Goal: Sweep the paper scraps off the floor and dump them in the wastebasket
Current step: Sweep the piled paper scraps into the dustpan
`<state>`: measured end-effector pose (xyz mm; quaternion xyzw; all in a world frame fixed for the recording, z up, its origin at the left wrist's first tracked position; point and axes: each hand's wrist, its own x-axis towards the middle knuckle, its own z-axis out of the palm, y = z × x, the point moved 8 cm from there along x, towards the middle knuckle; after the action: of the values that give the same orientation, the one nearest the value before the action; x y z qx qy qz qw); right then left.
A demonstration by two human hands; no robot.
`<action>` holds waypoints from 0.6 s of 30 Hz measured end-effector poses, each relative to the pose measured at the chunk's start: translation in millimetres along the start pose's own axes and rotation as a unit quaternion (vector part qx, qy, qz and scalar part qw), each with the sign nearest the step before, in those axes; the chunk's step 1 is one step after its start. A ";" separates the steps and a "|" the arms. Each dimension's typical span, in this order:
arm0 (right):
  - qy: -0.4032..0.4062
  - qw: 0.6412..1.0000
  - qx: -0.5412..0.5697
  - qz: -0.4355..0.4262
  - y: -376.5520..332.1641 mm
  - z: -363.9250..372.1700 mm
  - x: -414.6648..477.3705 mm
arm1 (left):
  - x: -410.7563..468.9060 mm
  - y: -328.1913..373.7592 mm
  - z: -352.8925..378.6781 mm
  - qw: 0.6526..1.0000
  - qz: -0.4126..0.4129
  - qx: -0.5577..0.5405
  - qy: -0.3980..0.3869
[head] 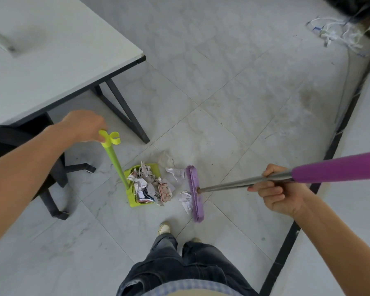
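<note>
Green dustpan [131, 199] holds crumpled paper scraps [150, 185] — two more beside the broom [193, 192].

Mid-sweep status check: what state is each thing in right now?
Dustpan: standing on the floor, piled with paper scraps.
Broom: head down on the floor, against loose scraps.
Loose scraps: on the floor between dustpan and broom.
Left hand: grips the dustpan handle's top.
Right hand: grips the broom shaft.
</note>
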<state>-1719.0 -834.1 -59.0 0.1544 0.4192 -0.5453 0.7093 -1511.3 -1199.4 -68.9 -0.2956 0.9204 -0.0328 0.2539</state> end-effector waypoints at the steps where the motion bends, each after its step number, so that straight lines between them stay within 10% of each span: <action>1: -0.008 0.999 0.037 -0.025 -0.1 7.3 1.4 | -3.7 -1.8 2.9 1.000 -0.004 0.001 0.001; 8: -0.045 0.984 0.155 -0.076 -16.7 19.5 27.7 | -23.6 -7.3 24.8 0.999 -0.041 -0.022 -0.007; 18: -0.072 0.995 -0.056 0.026 -37.9 8.1 29.4 | -48.5 -0.6 38.5 0.995 -0.086 -0.058 -0.016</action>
<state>-1748.1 -872.1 -67.5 0.0858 0.3924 -0.5120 0.7593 -1458.5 -1169.2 -80.5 -0.3880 0.8878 0.0036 0.2475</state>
